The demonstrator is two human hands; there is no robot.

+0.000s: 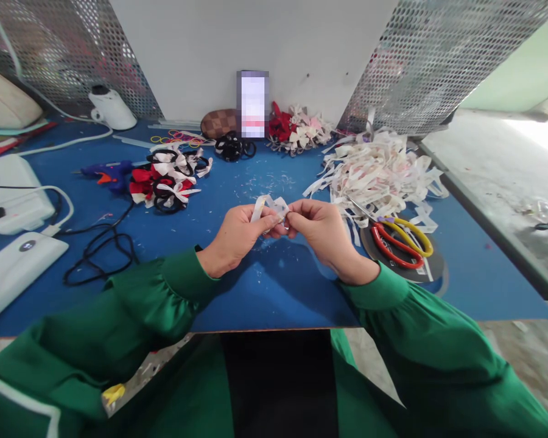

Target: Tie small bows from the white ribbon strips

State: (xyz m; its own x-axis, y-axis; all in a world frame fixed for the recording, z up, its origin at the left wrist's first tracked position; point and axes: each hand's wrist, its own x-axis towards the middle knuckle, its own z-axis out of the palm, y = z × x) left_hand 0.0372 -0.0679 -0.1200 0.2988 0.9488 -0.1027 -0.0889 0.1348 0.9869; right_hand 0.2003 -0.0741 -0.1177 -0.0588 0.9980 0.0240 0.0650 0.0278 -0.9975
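Note:
Both hands meet over the middle of the blue table, holding one white ribbon (274,207) with faint yellowish marks. My left hand (240,234) pinches it between thumb and fingers, and a loop of the ribbon stands up above the thumb. With its thumb and index finger, my right hand (317,228) grips the ribbon's right side. Part of the ribbon is hidden behind the fingers. To the right lies a big pile of pale ribbon strips (379,167). Scissors (399,243) with red and yellow handles rest by it, on a dark round disc (427,267).
Finished-looking bow hair ties (168,176) and a blue glue gun (107,173) lie at left, near a black cable (103,249) and white power bank (21,267). At the back are a propped phone (252,103), black hair ties (232,146) and red and white bows (296,128).

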